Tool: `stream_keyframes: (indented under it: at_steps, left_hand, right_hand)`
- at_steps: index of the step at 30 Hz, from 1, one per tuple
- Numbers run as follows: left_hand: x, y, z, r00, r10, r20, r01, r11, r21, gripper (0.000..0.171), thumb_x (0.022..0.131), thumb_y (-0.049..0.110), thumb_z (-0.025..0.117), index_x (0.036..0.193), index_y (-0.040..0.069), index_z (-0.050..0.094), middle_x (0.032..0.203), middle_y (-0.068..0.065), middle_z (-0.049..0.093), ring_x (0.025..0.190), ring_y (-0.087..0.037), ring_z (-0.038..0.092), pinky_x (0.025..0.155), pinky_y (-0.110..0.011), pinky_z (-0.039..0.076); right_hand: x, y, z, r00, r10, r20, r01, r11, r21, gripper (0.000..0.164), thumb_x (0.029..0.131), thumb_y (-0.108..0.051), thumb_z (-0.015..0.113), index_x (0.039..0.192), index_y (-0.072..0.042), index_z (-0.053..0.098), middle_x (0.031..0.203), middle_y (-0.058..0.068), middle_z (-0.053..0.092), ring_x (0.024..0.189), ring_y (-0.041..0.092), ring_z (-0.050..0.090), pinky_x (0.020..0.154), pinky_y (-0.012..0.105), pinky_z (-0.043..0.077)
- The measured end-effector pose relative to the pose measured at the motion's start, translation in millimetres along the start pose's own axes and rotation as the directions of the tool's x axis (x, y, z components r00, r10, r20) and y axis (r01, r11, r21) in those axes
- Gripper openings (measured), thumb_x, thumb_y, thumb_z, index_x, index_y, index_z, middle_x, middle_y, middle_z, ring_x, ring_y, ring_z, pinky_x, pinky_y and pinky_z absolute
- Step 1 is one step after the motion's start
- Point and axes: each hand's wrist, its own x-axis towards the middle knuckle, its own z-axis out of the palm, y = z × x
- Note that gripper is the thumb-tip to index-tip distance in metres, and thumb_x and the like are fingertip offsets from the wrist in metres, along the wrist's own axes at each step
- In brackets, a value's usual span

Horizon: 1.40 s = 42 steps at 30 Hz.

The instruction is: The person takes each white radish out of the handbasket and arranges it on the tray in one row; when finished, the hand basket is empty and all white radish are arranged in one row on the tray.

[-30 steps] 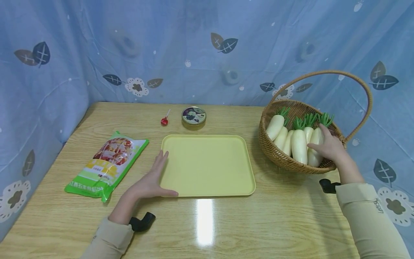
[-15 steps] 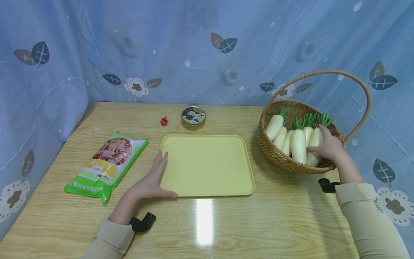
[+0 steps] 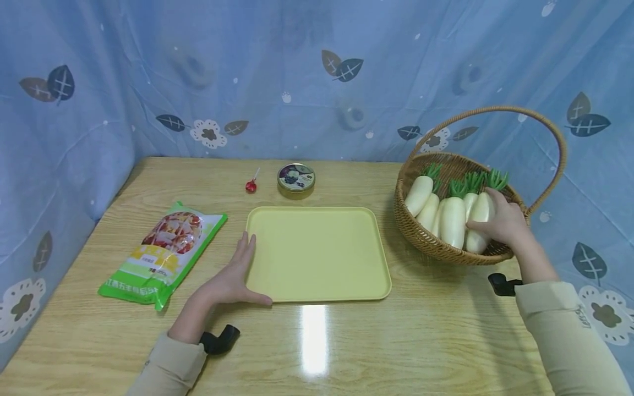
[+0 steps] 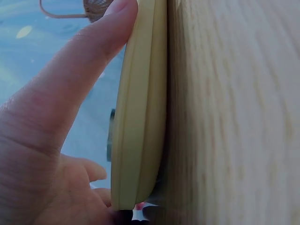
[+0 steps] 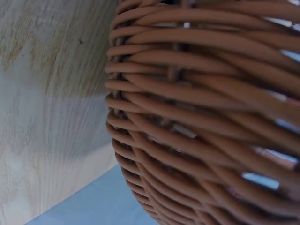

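In the head view a wicker basket [image 3: 436,247] stands at the right and holds several white radishes [image 3: 453,220] with green tops. My right hand [image 3: 505,223] reaches over its near right rim and grips the rightmost radish [image 3: 480,212], thumb on the left side and fingers on the right. In the right wrist view the basket's woven wall [image 5: 197,103] hides that hand. My left hand [image 3: 230,280] rests at the near left corner of a yellow tray [image 3: 317,253], fingers spread along its left rim. The left wrist view shows the thumb [image 4: 84,65] laid on the tray's rim [image 4: 133,122].
Left of the tray lies a green and white food packet [image 3: 168,247]. Behind the tray are a red lollipop [image 3: 251,186] and a round tin [image 3: 296,179]. A blue curtain [image 3: 317,82] hangs along the back of the wooden table [image 3: 396,341]. The basket's tall handle [image 3: 495,109] arches upward.
My right hand's thumb has slid slightly left in the basket, and the rightmost radish and its neighbour have shifted a little left. The left hand and tray have stayed put.
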Motion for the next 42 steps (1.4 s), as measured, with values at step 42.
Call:
stream_keyframes:
  at_steps: [42]
  left_hand:
    - [5.6, 7.6, -2.7, 0.998, -0.057, 0.004, 0.057, 0.998, 0.033, 0.139, 0.052, 0.046, 0.086, 0.146, 0.005, -0.007, 0.148, -0.021, -0.02, 0.134, -0.041, -0.009, 0.104, -0.059, 0.013]
  right_hand:
    - [-23.4, -35.8, -24.5, 0.967, -0.036, -0.253, 0.079, 0.983, 0.164, 0.086, 0.082, -0.035, 0.065, 0.148, -0.019, 0.014, 0.126, 0.037, 0.031, 0.108, 0.052, 0.031, 0.068, 0.061, 0.037]
